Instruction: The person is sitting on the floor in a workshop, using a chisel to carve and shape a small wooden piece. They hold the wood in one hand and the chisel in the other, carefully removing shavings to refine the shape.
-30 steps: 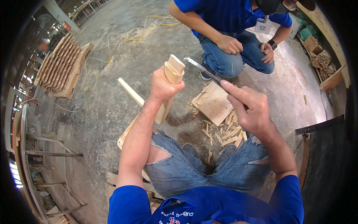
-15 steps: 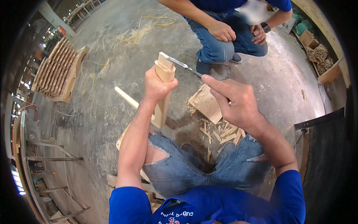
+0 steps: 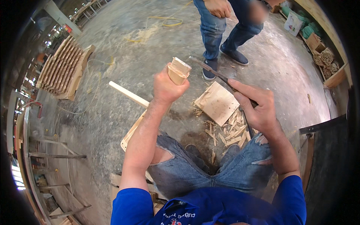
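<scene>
Wood [image 3: 179, 73], one piece at twelve o'clock, stands gripped in our left hand [image 3: 168, 88], its end already cut to a stepped peg, though we judge the rough rim beneath unfinished. Our right hand [image 3: 258, 110], at three o'clock, grips one chisel [image 3: 219, 75] pointing toward ten; uncounted shavings [image 3: 234, 131] lie beside one board [image 3: 217, 103] toward four.

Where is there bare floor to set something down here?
Bare patches: the floor between the right hand and the wooden bin, bar one scrap; and left, between the pale stick and the rack. Crowded: the near side of the square board, strewn with wood chips.
</scene>
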Tool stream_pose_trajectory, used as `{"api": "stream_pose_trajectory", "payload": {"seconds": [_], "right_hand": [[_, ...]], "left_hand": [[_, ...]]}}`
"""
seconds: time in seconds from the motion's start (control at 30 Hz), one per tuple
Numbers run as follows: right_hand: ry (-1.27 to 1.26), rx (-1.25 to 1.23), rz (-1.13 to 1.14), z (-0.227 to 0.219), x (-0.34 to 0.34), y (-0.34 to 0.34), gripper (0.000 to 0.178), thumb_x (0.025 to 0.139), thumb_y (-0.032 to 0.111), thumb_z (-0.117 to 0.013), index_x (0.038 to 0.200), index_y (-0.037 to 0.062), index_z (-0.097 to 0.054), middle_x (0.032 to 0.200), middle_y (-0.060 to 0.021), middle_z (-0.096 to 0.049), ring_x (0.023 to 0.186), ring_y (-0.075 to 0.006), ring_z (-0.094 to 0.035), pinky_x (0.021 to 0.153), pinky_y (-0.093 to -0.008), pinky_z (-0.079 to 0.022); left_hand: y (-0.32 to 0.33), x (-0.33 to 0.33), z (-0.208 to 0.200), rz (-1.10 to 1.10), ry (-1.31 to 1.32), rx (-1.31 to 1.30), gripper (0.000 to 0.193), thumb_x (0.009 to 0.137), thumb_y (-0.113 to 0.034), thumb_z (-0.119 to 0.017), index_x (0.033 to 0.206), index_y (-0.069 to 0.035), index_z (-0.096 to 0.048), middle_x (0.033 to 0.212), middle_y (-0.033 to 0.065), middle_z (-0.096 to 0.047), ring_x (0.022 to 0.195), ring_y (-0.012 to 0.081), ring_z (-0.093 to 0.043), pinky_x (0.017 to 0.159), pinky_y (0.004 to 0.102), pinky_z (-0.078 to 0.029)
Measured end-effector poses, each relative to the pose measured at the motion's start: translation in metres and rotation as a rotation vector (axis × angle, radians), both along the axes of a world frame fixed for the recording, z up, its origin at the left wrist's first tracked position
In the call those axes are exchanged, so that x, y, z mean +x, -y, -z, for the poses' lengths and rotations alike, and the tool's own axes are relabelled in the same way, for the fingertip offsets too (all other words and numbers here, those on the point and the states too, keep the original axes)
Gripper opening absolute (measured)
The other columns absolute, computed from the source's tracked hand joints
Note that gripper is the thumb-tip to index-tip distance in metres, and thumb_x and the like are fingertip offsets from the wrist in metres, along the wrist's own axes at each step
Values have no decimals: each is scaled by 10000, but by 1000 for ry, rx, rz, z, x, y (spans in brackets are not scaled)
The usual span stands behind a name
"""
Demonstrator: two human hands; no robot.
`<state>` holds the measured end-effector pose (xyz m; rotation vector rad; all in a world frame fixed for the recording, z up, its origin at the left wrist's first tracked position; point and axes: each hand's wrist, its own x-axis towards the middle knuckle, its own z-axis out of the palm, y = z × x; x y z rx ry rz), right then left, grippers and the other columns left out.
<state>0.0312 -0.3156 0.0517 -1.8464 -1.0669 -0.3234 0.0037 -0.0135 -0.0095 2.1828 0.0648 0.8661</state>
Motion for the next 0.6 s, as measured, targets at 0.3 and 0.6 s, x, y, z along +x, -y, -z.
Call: {"api": "stream_pose_trajectory", "payload": {"seconds": [0.3, 0.6], "right_hand": [[-5, -60, 13, -5, -3, 4, 386, 927, 11, -742, 1298, 107, -783, 802, -145, -724, 660, -256, -679, 618, -376, -527], [82, -136, 21, 1, -6, 0, 436, 904, 21, -763, 1323, 141, -771, 688, -116, -623, 594, -253, -619, 567, -395, -497]], "left_hand": [[0, 0, -4, -24, -99, -129, 402, 702, -165, -861, 1044, -2, -728, 925, 89, -779, 865, 186, -764, 794, 355, -616], [0, 0, 0, 62, -195, -75, 427, 680, -181, -862, 1031, -12, -686, 942, 93, -760, 881, 202, -758, 805, 380, -616]]}}
